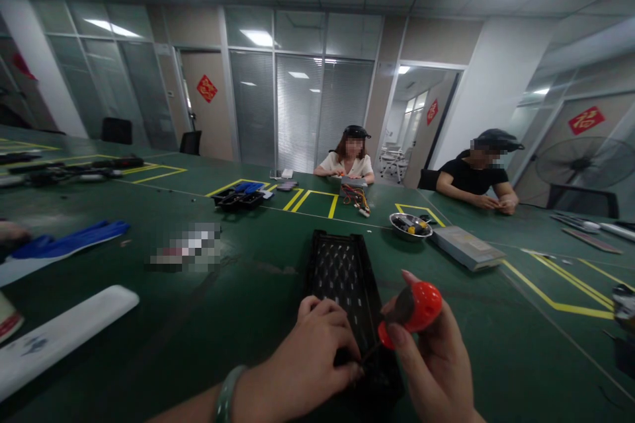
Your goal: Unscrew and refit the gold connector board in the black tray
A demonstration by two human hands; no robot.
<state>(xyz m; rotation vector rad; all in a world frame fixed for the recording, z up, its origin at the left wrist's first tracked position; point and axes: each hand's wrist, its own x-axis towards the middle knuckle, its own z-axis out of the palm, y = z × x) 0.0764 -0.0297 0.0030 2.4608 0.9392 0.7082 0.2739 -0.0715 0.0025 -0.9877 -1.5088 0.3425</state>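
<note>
A long black plastic housing [342, 264] with a slotted, patterned floor lies on the green table in front of me. My left hand [322, 344] rests over its near left part, fingers curled down and pressed together near the screwdriver's tip; whatever they pinch is hidden. My right hand [436, 357] is closed round the red and dark handle of a screwdriver [425, 306]. Its thin shaft slants down to the left into the near end of the housing, beside my left fingertips. What the tip touches cannot be made out.
Beyond the housing stand a metal bowl [411, 232] of small parts and a grey box [469, 248]. A white long panel [64, 337] and a blue glove [74, 238] lie to the left. Across the table [258, 317] sit two people, one near a box with coloured wires [354, 195].
</note>
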